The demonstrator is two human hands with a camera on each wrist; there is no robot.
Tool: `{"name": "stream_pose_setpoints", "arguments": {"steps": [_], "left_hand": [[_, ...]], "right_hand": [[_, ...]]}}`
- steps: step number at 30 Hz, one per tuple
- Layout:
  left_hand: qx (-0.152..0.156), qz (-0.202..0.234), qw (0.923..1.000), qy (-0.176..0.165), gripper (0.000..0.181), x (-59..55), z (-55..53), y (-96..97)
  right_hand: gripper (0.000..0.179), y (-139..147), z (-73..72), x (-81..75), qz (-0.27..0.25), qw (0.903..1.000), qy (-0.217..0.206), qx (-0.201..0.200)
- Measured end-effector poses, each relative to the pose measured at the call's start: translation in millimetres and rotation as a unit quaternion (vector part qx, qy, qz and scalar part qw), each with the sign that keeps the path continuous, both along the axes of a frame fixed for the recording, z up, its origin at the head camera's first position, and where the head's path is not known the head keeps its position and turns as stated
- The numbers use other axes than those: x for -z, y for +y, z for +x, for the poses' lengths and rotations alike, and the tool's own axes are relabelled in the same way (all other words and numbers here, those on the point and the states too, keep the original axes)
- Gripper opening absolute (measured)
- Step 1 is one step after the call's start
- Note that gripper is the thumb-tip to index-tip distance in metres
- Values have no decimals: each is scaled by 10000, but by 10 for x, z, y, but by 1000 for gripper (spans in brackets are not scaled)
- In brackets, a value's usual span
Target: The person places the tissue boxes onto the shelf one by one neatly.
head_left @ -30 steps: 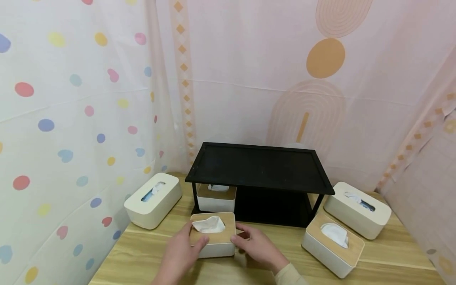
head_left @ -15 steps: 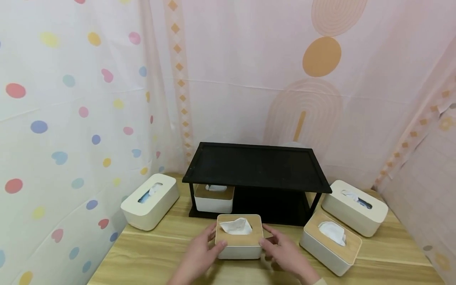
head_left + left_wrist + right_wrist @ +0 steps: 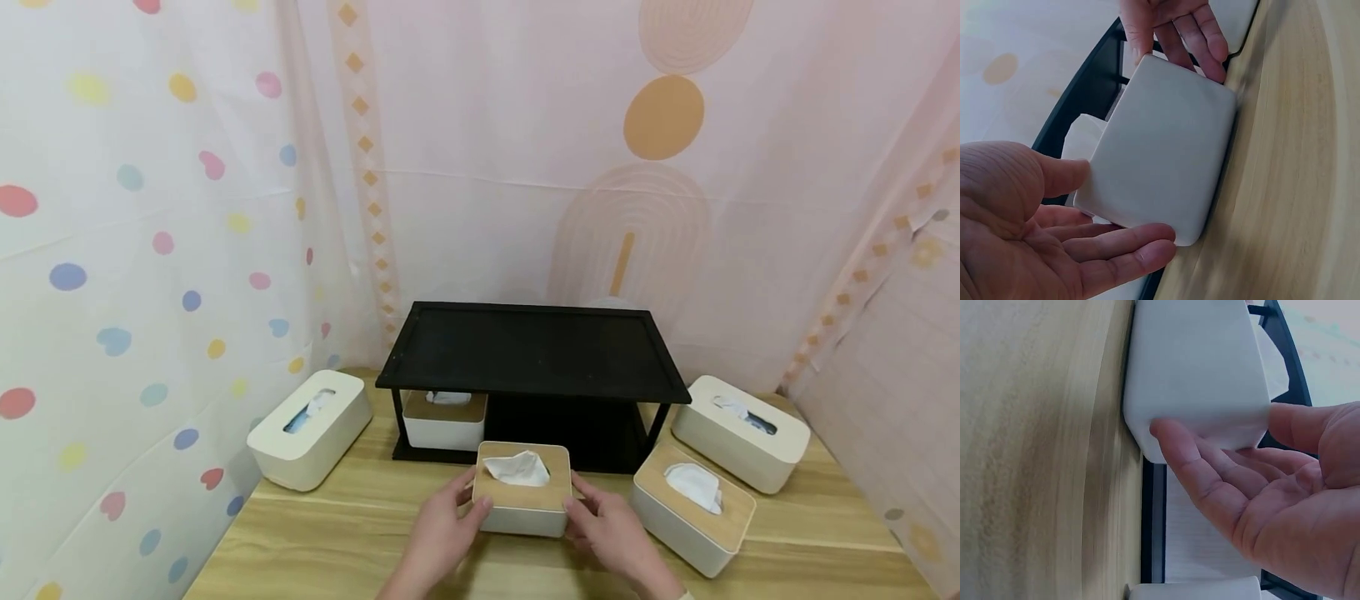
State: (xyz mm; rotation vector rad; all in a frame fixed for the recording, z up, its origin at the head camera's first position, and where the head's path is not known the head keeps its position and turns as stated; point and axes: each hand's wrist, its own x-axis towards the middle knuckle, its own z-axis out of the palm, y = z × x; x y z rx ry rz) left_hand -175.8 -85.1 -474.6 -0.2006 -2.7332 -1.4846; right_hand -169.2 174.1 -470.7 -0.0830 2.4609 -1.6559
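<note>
A tissue box (image 3: pixel 528 522) with a white body and wood-look lid is held between both hands in front of the black rack (image 3: pixel 536 350); a white tissue pokes from its slot. My left hand (image 3: pixel 442 533) grips its left end, thumb at the near corner and fingers along the side. At the opposite end my right hand (image 3: pixel 611 531) holds it the same way. In the left wrist view the box's plain white side (image 3: pixel 1160 144) faces the camera, close over the wooden table. A similar wood-lidded box (image 3: pixel 446 432) sits on the rack's lower shelf at the left.
Right of my right hand stands another wood-lidded tissue box (image 3: pixel 686 525), angled. Behind it is an all-white tissue box (image 3: pixel 738 454), and one more all-white box (image 3: pixel 296 454) stands at the far left. Patterned curtains (image 3: pixel 480 125) hang behind and beside the wooden table (image 3: pixel 330 542).
Both hands have carried the tissue box rightward, from before the rack's left end to near its middle, and lately a little toward the rack. The head view has shifted slightly right.
</note>
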Motion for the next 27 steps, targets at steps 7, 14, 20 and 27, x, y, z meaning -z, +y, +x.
{"name": "stream_pose_setpoints", "arguments": {"steps": [7, 14, 20, 27], "left_hand": [[25, -2, 9998, 221, 60, 34, -83, 111], [-79, -61, 9990, 424, 58, 69, -200, 213], [-745, -663, 9920, 775, 46, 88, -209, 265], [-751, -2193, 9445, 2328, 25, 92, -76, 223]], "right_hand": [[53, -22, -22, -3, 392, 9972, 279, 567], [53, -33, -108, 27, 696, 9919, 760, 741], [51, -85, -133, 65, 1457, 9721, 1540, 1002], [17, -171, -77, 145, 2398, 9022, 3214, 1590]]}}
